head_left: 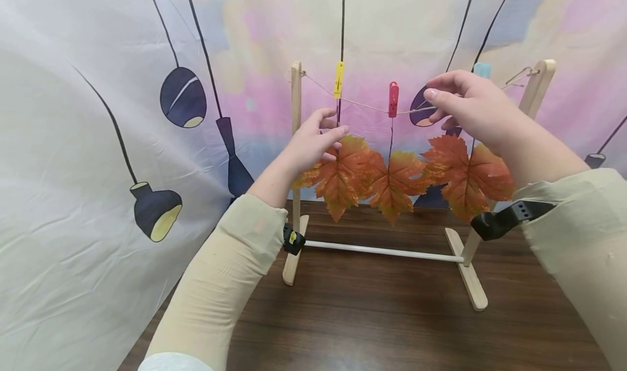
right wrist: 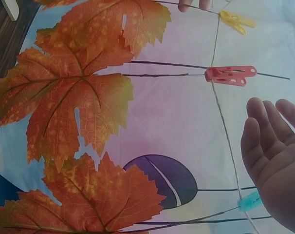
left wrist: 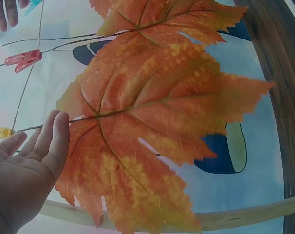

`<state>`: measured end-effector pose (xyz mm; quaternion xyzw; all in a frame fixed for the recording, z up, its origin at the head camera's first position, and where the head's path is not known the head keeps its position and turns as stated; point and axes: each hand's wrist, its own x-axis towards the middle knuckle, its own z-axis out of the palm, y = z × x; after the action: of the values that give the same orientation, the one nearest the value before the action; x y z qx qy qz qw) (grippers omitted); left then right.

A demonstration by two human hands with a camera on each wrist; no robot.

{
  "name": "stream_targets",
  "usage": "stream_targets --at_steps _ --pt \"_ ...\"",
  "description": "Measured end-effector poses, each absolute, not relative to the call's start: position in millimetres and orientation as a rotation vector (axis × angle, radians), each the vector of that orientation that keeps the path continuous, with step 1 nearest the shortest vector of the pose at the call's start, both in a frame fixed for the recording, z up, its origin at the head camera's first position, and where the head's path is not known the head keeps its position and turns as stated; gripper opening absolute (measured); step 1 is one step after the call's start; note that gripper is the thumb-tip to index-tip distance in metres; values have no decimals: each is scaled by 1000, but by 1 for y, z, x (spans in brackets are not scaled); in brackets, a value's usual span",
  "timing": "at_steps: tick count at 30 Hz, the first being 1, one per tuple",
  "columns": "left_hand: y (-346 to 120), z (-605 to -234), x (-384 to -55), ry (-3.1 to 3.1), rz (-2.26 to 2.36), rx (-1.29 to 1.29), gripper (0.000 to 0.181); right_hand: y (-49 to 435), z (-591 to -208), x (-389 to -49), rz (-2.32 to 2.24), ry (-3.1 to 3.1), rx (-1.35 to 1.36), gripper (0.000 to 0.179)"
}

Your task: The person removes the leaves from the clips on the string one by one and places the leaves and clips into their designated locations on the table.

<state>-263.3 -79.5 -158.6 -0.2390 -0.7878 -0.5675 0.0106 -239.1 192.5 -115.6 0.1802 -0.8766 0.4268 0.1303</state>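
Observation:
Three orange maple leaves hang by thin stems from a string [head_left: 364, 105]. A yellow clothespin [head_left: 339, 80] clips the left leaf [left wrist: 133, 112], a red clothespin [head_left: 393, 99] the middle leaf [head_left: 394, 189]. At the right leaf [head_left: 462, 178], the light blue clothespin [head_left: 482, 69] is partly hidden behind my right hand [head_left: 470, 107]. That hand hovers by the string between the red and blue clothespins, fingers loosely bent, nothing in them. My left hand [head_left: 313, 142] is beside the left leaf's stem, below the yellow clothespin, fingers relaxed; whether it touches the stem I cannot tell.
The string runs between two wooden posts [head_left: 296, 131] joined low down by a white rod [head_left: 382, 250]. Their wooden feet [head_left: 472, 278] rest on a dark brown table [head_left: 372, 316]. Behind hangs a cloth [head_left: 264, 28] printed with lamps. Each wrist carries a black camera [head_left: 294, 240].

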Motion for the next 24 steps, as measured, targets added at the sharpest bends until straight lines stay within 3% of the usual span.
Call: stream_targets --at_steps 13,24 --pt "-77 -162 -270 -2411 -1819 -701 56 183 -109 -236 1177 -2564 514 59" --pt "-76 -176 -299 -2345 -1868 -620 50 175 -107 -236 1178 -2591 489 61"
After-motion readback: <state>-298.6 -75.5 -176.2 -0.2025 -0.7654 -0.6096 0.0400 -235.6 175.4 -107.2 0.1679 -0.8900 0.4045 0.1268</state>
